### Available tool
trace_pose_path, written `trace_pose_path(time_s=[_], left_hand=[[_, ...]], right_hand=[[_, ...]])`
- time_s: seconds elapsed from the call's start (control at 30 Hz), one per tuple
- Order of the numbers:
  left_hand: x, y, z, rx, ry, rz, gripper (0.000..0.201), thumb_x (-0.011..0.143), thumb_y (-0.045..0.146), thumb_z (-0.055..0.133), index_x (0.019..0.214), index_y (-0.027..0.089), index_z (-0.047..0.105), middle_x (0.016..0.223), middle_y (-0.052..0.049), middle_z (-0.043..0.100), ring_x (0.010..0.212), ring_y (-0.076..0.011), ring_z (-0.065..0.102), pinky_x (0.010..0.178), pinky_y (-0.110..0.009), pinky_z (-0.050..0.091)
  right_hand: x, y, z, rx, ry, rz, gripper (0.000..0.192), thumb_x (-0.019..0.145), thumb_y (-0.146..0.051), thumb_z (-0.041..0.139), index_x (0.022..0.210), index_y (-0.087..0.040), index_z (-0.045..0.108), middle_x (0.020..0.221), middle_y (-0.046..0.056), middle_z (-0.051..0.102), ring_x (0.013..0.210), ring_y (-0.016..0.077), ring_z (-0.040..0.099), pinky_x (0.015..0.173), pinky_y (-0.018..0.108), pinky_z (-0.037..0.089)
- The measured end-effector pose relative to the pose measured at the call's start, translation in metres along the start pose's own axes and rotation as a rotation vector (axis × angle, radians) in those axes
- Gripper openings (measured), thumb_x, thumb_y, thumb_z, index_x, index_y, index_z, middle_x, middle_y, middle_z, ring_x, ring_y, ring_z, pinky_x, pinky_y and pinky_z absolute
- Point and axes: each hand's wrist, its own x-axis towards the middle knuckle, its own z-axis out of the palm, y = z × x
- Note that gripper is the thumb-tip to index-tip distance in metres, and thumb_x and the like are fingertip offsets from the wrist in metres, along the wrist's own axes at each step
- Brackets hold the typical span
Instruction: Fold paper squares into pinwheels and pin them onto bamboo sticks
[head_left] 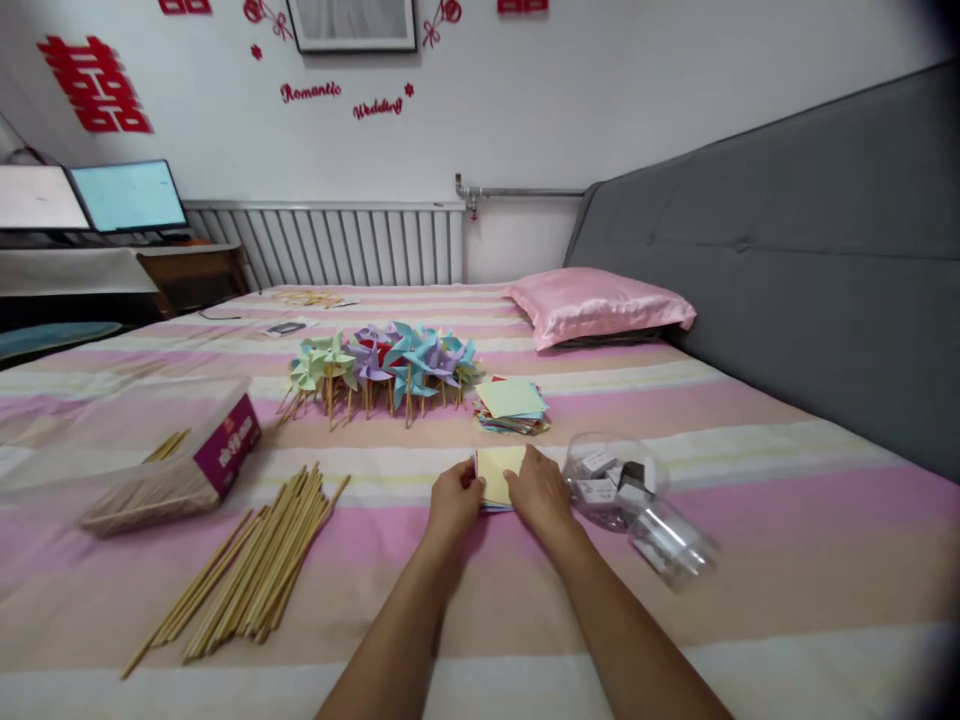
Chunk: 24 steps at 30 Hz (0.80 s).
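The forearms, bare along all their visible length and broader toward their near ends, taper smoothly to slim wrists and equally bare hands.

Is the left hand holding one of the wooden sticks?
No, the left hand holds the nearer paper stack, well apart from the wooden sticks.

Paper squares on bedspread, second stack behind, sticks left, pinwheels behind left, tub right
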Motion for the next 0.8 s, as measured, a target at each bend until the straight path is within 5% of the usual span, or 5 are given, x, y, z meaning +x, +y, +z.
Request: trace_pose_path(time_s=[0.17,0.43,0.67,0.8], left_hand=[[-0.004,0.008,-0.001,-0.199,-0.067,-0.096,0.046,0.057,0.009,0.058,0.102,0.008,0.064,0.083,-0.010,0.070,0.075,-0.0183,0.065,0.068,-0.028,0.048],[-0.004,0.011,-0.006,-0.162,0.068,-0.045,0.063,0.053,0.008,0.060,0.115,0.007,0.054,0.066,0.000,0.061,0.058,-0.0112,0.057,0.053,-0.021,0.042],[-0.001,0.009,-0.010,-0.083,0.088,-0.011,0.056,0.053,0.010,0.056,0.108,0.010,0.059,0.067,-0.001,0.060,0.058,-0.0123,0.055,0.054,-0.023,0.040],[-0.004,0.011,-0.009,-0.022,0.063,0.034,0.045,0.052,0.010,0.054,0.096,0.013,0.065,0.072,-0.003,0.063,0.061,-0.0132,0.054,0.056,-0.024,0.040]], right_hand=[[0.006,0.003,-0.003,0.082,-0.034,-0.034,0.058,0.072,-0.021,0.060,0.127,-0.015,0.042,0.110,0.017,0.063,0.101,0.0323,0.059,0.075,0.038,0.043],[0.009,0.012,-0.004,0.301,0.069,-0.034,0.055,0.072,-0.012,0.056,0.125,-0.021,0.047,0.111,0.010,0.065,0.102,0.0256,0.060,0.083,0.034,0.045],[0.013,0.010,-0.004,0.260,0.213,-0.286,0.055,0.074,-0.017,0.056,0.127,-0.017,0.047,0.134,0.013,0.044,0.124,0.0267,0.040,0.100,0.041,0.035],[0.012,0.004,-0.011,0.146,0.192,-0.384,0.047,0.080,-0.022,0.053,0.127,-0.019,0.049,0.138,0.012,0.039,0.126,0.0275,0.035,0.101,0.043,0.032]])
